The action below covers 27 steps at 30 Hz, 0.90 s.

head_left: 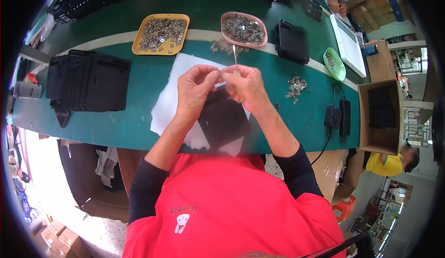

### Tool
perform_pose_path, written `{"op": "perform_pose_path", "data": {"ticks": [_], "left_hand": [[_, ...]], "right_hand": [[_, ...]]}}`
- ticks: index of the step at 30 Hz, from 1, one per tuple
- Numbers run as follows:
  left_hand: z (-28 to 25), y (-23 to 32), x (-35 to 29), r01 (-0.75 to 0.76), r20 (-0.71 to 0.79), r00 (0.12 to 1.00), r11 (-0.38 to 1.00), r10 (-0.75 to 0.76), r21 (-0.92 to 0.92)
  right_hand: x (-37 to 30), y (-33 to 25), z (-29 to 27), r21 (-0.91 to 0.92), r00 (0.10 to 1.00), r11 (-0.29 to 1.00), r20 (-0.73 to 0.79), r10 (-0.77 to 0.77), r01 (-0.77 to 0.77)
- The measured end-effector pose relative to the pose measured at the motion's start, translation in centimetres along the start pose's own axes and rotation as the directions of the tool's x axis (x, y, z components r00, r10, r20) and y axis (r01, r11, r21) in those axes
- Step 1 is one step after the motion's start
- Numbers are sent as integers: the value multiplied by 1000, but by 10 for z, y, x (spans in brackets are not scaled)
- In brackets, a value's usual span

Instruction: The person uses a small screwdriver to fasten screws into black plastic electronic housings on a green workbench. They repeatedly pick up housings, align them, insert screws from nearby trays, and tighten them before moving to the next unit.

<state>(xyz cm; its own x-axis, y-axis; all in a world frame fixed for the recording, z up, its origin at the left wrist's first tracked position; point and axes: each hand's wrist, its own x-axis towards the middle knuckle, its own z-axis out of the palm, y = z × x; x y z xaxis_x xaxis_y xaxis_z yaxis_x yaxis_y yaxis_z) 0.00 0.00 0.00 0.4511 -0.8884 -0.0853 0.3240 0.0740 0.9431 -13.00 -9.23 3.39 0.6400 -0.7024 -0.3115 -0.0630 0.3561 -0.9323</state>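
Note:
Both hands meet above a dark flat panel (224, 121) that rests on a white sheet (163, 114). My left hand (197, 91) is closed in a pinch, thumb against forefinger, on a tiny metal piece too small to make out well. My right hand (252, 91) is wrapped round the yellowish handle of a screwdriver (235, 58), whose thin metal shaft points away from me. Its thumb and forefinger also reach the tiny piece, touching the left fingertips. Beyond the hands lie a yellow tray (136, 44) and a pink tray (264, 30), both heaped with small metal parts.
Black plastic cases (88, 81) stand stacked at left; another black case (292, 42) lies at right. Loose metal parts (296, 87), a green tray (340, 67) and a black power adapter (332, 116) are at right. A cardboard box (401, 119) adjoins the table. A co-worker's hands (337, 6) show far right.

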Motion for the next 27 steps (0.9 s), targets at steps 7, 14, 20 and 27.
{"op": "perform_pose_path", "data": {"ticks": [7, 14, 20, 27], "left_hand": [[8, -12, -15, -233, -37, 968, 943, 249, 237], [12, 9, -30, -323, -3, 929, 814, 370, 482], [8, 8, -37, -184, -64, 969, 872, 237, 453], [8, 5, -40, -295, 25, 937, 755, 347, 586]], "right_hand": [[-12, -1, -2, 4, 999, 999, 6, 48, -48], [-18, 13, -7, -67, 999, 997, 36, 25, -23], [-26, 14, 1, -296, 994, 949, 67, -92, 108], [-27, 13, -7, -253, 991, 966, 133, -22, 56]]}}
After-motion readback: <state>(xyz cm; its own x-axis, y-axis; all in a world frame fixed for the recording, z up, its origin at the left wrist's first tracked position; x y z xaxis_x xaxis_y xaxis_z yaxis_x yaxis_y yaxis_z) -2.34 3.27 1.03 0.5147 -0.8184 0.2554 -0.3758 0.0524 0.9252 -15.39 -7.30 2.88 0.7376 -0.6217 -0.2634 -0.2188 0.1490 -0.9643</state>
